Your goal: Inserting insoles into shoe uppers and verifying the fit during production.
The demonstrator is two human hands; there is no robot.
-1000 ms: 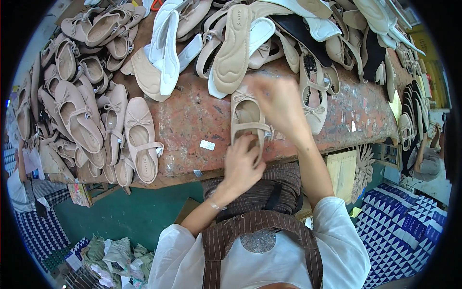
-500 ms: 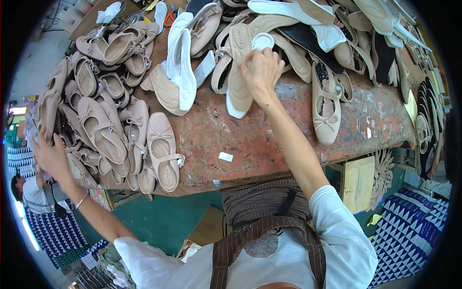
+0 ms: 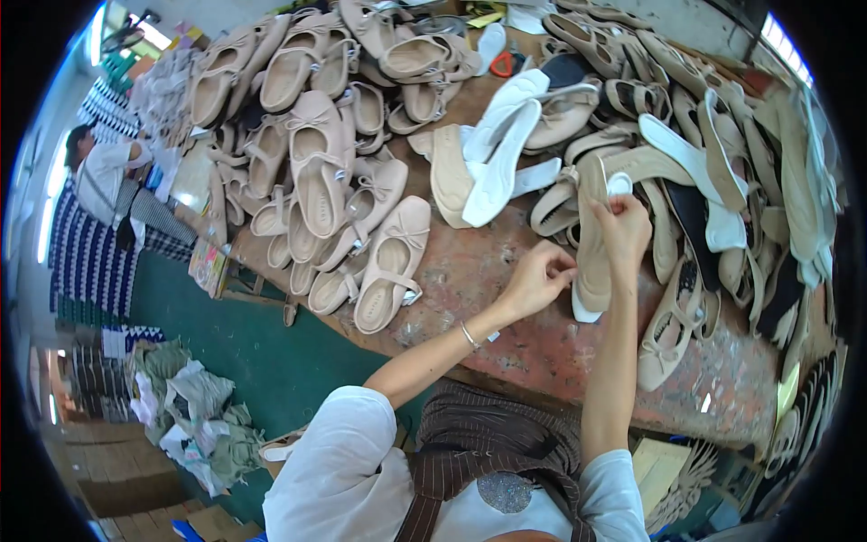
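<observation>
A beige insole (image 3: pixel 591 257) lies lengthwise on the worn table, with a white tip showing beneath its near end. Over its right edge, my right hand (image 3: pixel 626 233) is closed, thumb and fingers together in a pinch; what is between them is hidden. Just beyond those fingertips is a white round thing (image 3: pixel 619 184), partly covered. My left hand (image 3: pixel 540 282) is close to the insole's left edge, its fingers curled to the thumb, and anything in them is too small to make out. White and beige insoles (image 3: pixel 506 163) lie crossed to the left.
Beige bow-trimmed flat shoes (image 3: pixel 316 172) are heaped on the left of the table (image 3: pixel 470 298). More shoes and insoles pile up at the right, near a single shoe (image 3: pixel 673 330). Red-handled scissors (image 3: pixel 502 63) lie at the back. Another person (image 3: pixel 113 181) is at far left.
My left hand has come from the shoe heap on the left to beside the insole. My right hand stays over the insole, its fingers now pinched. The view has turned.
</observation>
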